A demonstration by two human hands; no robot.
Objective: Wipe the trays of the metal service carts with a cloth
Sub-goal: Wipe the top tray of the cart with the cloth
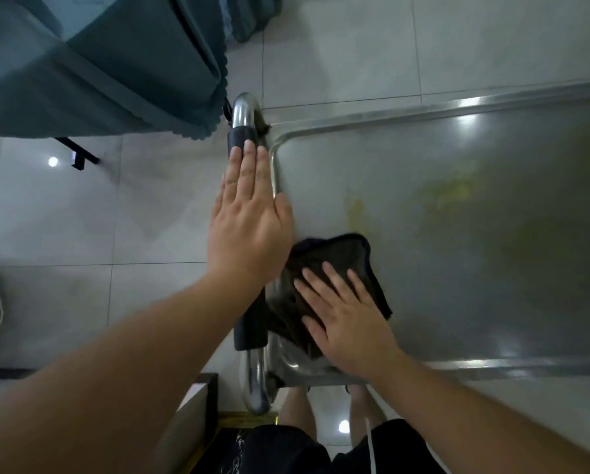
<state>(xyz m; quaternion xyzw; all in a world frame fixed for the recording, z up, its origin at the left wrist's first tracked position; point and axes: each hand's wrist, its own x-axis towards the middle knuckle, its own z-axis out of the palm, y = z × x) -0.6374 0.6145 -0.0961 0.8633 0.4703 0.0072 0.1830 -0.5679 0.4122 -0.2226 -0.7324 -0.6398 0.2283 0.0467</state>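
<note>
The dark cloth (338, 268) is pressed flat by the right hand (348, 319), fingers straight, on the top tray (491, 234) of the metal cart, at about seven o'clock of the tray, near its corner. The left hand (249, 220) is laid open on the cart handle (244, 131) at nine o'clock, probably so that the cart is kept steady. Yellowish stains (457, 189) are seen towards the tray's middle, not yet wiped.

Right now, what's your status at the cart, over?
Left hand flat on the handle. Right hand flat on the cloth, pressing it to the tray. Yellowish smears ahead, nothing blocking.
</note>
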